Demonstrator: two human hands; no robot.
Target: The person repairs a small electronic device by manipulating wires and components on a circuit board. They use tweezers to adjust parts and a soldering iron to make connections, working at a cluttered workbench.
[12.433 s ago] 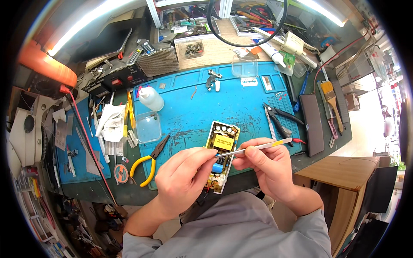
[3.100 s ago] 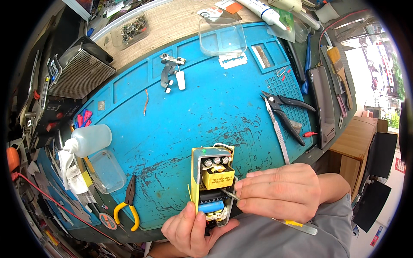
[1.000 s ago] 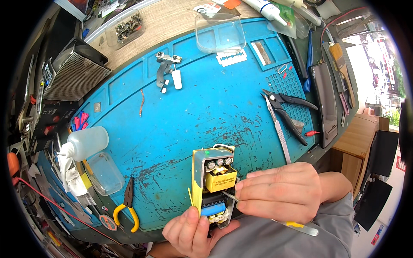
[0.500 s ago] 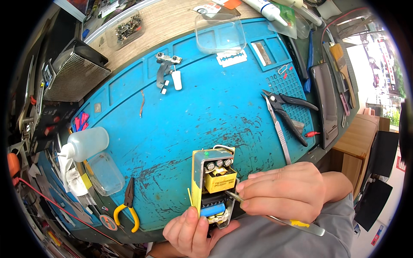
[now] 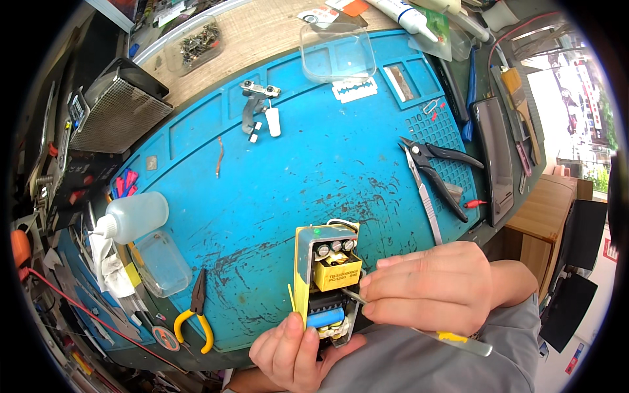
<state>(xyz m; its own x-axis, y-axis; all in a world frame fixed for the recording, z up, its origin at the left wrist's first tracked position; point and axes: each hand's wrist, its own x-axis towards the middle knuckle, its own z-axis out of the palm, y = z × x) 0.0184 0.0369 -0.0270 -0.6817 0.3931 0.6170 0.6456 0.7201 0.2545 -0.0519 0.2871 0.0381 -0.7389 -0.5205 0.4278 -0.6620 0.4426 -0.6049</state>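
My left hand (image 5: pixel 288 354) is closed around the lower end of a power supply circuit board (image 5: pixel 302 268), held upright near the mat's front edge. The board carries a yellow transformer (image 5: pixel 338 272), a blue cylindrical capacitor (image 5: pixel 325 318) and several small round capacitors at its top. In my right hand (image 5: pixel 429 288) is a slim metal tool (image 5: pixel 473 343) with a flat blunt tail and a yellow patch. Its front end reaches in just below the transformer, from the right. The very tip is hidden among the parts.
Flush cutters (image 5: pixel 436 167) and a silver scalpel-like tool (image 5: pixel 424 196) lie on the blue mat (image 5: pixel 275 196) at right. Yellow-handled pliers (image 5: pixel 196 311), a squeeze bottle (image 5: pixel 137 216) and a clear tray (image 5: pixel 164 265) are at left. A razor blade (image 5: pixel 354 90) lies at the back.
The view has shifted slightly. Both hands keep their grips, and the metal tool has barely turned; its tip is still below the transformer.
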